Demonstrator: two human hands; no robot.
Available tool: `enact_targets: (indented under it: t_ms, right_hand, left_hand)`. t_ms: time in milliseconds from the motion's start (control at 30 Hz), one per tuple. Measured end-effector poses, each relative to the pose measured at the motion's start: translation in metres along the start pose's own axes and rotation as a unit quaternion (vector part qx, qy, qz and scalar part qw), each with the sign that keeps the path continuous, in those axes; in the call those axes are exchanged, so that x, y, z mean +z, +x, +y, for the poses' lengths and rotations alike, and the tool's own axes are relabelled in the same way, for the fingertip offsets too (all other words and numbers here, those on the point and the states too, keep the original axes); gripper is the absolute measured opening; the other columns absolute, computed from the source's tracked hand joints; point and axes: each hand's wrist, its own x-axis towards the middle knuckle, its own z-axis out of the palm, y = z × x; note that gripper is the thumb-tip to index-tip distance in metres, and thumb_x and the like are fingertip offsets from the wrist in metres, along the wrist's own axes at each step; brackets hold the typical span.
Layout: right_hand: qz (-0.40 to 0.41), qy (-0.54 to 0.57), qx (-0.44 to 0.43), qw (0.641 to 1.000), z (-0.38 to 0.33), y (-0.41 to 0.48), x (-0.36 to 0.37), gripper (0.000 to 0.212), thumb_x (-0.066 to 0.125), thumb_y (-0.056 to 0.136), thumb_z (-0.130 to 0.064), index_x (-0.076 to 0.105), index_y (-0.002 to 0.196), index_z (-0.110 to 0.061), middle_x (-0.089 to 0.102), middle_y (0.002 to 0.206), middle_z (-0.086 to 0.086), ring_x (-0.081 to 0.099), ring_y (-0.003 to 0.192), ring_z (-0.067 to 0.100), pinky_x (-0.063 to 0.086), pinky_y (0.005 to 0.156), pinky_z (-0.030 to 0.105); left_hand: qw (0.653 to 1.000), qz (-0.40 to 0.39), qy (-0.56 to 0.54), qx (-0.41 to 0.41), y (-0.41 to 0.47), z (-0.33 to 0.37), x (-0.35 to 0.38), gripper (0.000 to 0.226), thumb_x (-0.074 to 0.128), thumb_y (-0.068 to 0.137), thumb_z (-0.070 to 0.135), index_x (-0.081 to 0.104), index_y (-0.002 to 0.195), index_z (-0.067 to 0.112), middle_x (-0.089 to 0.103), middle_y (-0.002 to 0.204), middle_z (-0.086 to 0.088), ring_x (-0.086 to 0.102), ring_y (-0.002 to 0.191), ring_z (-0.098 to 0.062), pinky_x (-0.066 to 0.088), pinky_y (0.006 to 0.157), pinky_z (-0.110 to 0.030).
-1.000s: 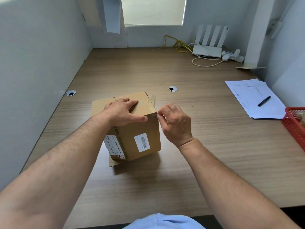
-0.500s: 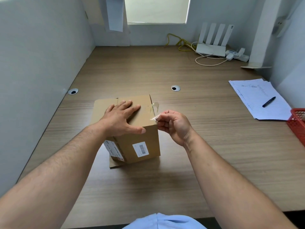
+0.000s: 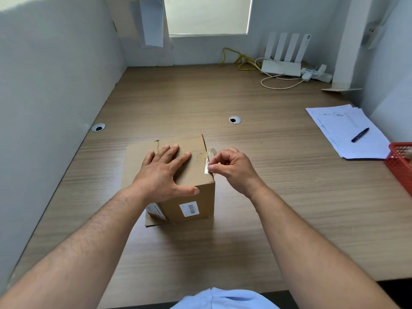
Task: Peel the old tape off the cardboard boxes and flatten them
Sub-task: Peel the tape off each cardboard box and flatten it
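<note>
The cardboard box (image 3: 197, 171) stands closed on the table (image 3: 267, 197), directly ahead of you and slightly left of centre. Treat it as light and likely to slide: its panels look stiff, but they will probably dent under concentrated pressure, so brace it with a broad, flat contact. Your left hand (image 3: 162, 175) does this now. The palm lies on the top face with the fingers straight and spread, and the thumb reaches over the front upper edge; it presses and grips nothing. The tape (image 3: 207, 166) is a thin, pale, limp film on the top right edge of the box, with part of it already lifted and curled. Expect it to be tacky and to tear or split if you pull it steeply, and it may lift the paper skin of the cardboard. Take hold at the loose end, close to the line where it meets the box. Your right hand (image 3: 234, 169) is there: the thumb and forefinger pinch the free end of the tape, and the other fingers are curled in loosely, just beside the box edge.
</note>
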Motion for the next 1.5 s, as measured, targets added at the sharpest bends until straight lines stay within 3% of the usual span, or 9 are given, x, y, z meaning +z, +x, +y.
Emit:
enact_targets:
  t_ms: [200,333,433,600,767,900,1100,1333,1500]
  right_hand:
    - [0.071,0.105,0.067,0.990,-0.001,0.002,0.005,0.017,0.066,0.084,-0.006,0.059,0.072,-0.015,0.058,0.062,-0.008,0.048,0.048,0.006,0.041,0.044,0.022]
    - [0.060,0.139,0.104,0.983,-0.008,0.003,0.014,0.010,0.058,0.089,-0.009,0.054,0.095,-0.015,0.061,0.078,0.003,0.056,0.061,0.013,0.048,0.052,0.023]
    - [0.002,0.269,0.126,0.955,-0.002,-0.001,-0.001,0.039,0.054,0.094,-0.016,0.029,0.122,-0.026,0.066,0.086,0.008,0.063,0.074,0.017,0.054,0.067,0.029]
    - [0.088,0.097,0.071,0.989,0.000,-0.008,0.002,0.022,0.067,0.084,-0.012,0.050,0.098,-0.017,0.055,0.083,0.004,0.057,0.068,0.013,0.054,0.057,0.026]
    - [0.137,-0.009,0.036,0.990,0.001,-0.013,0.007,0.025,0.068,0.084,-0.031,0.054,0.069,-0.017,0.056,0.067,-0.003,0.056,0.068,0.020,0.054,0.069,0.045]
    - [0.060,-0.227,-0.017,0.972,-0.006,-0.013,0.015,0.020,0.070,0.078,-0.037,0.055,0.079,-0.024,0.059,0.086,-0.008,0.057,0.081,0.015,0.044,0.070,0.029]
    - [0.061,-0.362,-0.086,0.926,-0.006,0.001,0.024,0.013,0.051,0.094,-0.022,0.056,0.097,-0.010,0.063,0.100,0.009,0.058,0.091,0.027,0.035,0.070,0.029]
    - [0.079,-0.061,0.103,0.990,-0.012,0.027,0.003,0.020,0.041,0.094,-0.009,0.060,0.087,-0.006,0.066,0.085,0.010,0.062,0.056,0.019,0.054,0.062,0.039]
    - [0.019,-0.051,0.084,0.995,-0.012,0.020,0.010,0.041,0.056,0.090,-0.043,0.064,0.083,-0.004,0.068,0.084,0.008,0.061,0.064,0.014,0.048,0.059,0.033]
  left_hand:
    - [1.000,0.000,0.016,0.004,-0.006,0.003,0.004,0.101,0.043,0.065,0.086,0.003,0.149,0.047,-0.007,0.161,0.007,-0.015,0.146,-0.011,-0.012,0.117,-0.040]
    - [1.000,0.001,0.012,-0.001,-0.007,0.003,0.004,0.101,0.042,0.065,0.086,0.003,0.149,0.046,-0.007,0.161,0.007,-0.015,0.146,-0.011,-0.013,0.116,-0.039]
    - [1.000,0.008,0.008,-0.015,-0.007,0.001,0.004,0.100,0.043,0.066,0.086,0.004,0.150,0.046,-0.006,0.161,0.007,-0.014,0.146,-0.011,-0.012,0.116,-0.038]
    - [1.000,0.012,0.006,-0.017,-0.006,0.003,0.005,0.104,0.035,0.060,0.090,0.004,0.149,0.047,-0.006,0.161,0.007,-0.014,0.146,-0.011,-0.012,0.117,-0.039]
    - [1.000,0.016,0.002,-0.021,-0.007,0.003,0.006,0.104,0.035,0.059,0.090,0.004,0.149,0.047,-0.006,0.161,0.008,-0.014,0.146,-0.011,-0.012,0.117,-0.040]
    - [0.999,0.022,0.008,-0.023,-0.006,0.004,0.006,0.105,0.032,0.058,0.090,0.004,0.149,0.046,-0.006,0.161,0.007,-0.014,0.146,-0.012,-0.011,0.117,-0.040]
    - [0.999,0.024,0.006,-0.024,-0.012,0.006,0.008,0.101,0.039,0.064,0.086,0.003,0.150,0.045,-0.007,0.161,0.006,-0.014,0.146,-0.012,-0.012,0.117,-0.040]
    - [1.000,0.024,0.003,-0.011,-0.017,0.005,0.011,0.100,0.043,0.067,0.085,0.003,0.150,0.046,-0.009,0.161,0.008,-0.017,0.145,-0.010,-0.014,0.117,-0.039]
    - [1.000,0.025,0.009,-0.010,-0.012,0.004,0.010,0.102,0.036,0.063,0.088,0.002,0.149,0.046,-0.009,0.161,0.008,-0.017,0.145,-0.010,-0.014,0.117,-0.039]
